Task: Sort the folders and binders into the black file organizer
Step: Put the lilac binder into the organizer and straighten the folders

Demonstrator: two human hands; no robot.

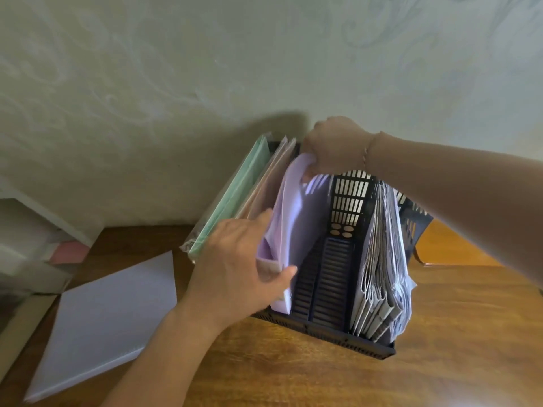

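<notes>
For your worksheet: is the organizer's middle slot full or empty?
Empty: the middle slot shows its bare slatted floor, between the purple folder and papers.

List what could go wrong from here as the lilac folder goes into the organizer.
1. The lilac folder is limp and already curling under the right hand; it may crumple or catch on the slotted divider rather than slide down.
2. The left hand presses sideways at the black file organizer, so it might shift on the wooden table.
3. The packed papers on the right lean outward and could spill.
</notes>
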